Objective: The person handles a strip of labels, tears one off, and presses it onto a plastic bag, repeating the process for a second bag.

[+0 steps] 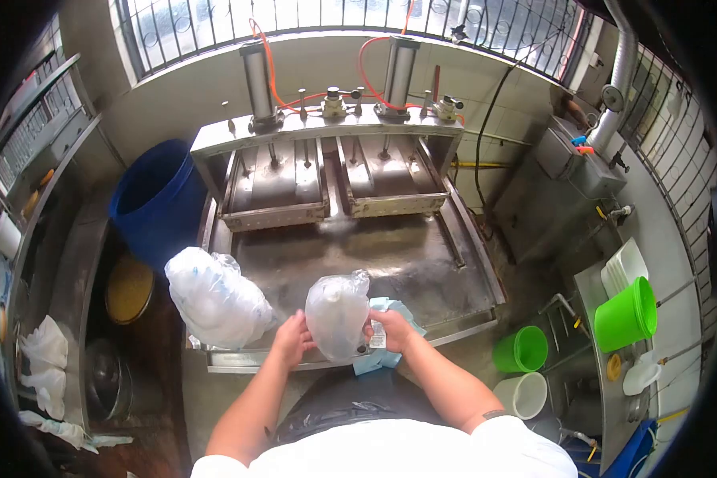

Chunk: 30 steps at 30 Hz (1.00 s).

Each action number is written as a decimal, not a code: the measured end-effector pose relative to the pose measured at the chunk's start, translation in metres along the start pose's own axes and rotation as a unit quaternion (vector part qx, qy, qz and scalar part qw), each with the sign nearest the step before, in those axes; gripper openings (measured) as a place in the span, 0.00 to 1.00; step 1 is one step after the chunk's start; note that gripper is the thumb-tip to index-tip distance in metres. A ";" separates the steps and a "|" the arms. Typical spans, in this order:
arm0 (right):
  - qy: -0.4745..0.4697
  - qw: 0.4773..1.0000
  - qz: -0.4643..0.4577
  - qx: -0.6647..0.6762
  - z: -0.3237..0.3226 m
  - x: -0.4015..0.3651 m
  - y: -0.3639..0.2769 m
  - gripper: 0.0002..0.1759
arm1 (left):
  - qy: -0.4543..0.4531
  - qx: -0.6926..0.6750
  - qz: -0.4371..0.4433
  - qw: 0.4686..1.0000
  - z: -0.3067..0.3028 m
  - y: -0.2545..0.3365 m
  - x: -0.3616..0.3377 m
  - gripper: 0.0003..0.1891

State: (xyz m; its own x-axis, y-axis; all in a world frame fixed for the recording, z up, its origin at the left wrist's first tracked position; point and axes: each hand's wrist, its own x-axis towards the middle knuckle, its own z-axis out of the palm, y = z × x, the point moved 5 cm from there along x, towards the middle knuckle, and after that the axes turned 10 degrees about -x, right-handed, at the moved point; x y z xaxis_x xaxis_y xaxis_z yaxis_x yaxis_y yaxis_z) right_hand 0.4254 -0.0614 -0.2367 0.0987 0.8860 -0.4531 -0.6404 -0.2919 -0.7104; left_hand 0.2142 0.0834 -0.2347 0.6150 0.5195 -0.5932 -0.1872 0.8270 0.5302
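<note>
A cloudy, see-through plastic bag (336, 315) stands puffed out between my hands at the front edge of the steel table. My left hand (294, 338) is closed on its left side, fingers curled against the film. On the opposite side, my right hand (391, 329) pinches the bag's right edge. Light blue sheets or cloth (406, 311) lie under and beside my right hand, and a small white printed label (378, 338) shows there. To the left, a larger bundle of clear plastic bags (215, 299) rests on the table corner.
The steel press table (295, 259) carries two open metal frames (275, 215) under upright air cylinders (398, 72). A blue barrel (147, 207) stands at left. Green buckets (522, 349) and a white bucket (522, 394) stand at right, near a steel cabinet (534, 199).
</note>
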 end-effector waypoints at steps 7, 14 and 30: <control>0.064 0.994 -0.070 -0.061 -0.003 0.035 -0.020 0.06 | 0.057 0.008 0.076 0.995 -0.023 0.010 0.058 0.08; 0.220 0.971 -0.011 -0.088 -0.029 0.034 -0.004 0.09 | 0.200 0.110 0.094 0.969 -0.060 -0.008 0.040 0.11; 0.131 0.963 -0.037 -0.233 0.016 -0.015 -0.002 0.18 | 0.124 0.357 0.248 0.892 -0.026 0.004 -0.008 0.36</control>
State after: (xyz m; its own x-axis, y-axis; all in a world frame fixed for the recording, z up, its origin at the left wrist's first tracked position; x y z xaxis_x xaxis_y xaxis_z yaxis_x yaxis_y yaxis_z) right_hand 0.4130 -0.0685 -0.2199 0.3593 0.8072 -0.4683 -0.2196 -0.4146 -0.8831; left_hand 0.1889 0.0880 -0.2434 0.3871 0.8880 -0.2480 0.2010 0.1812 0.9627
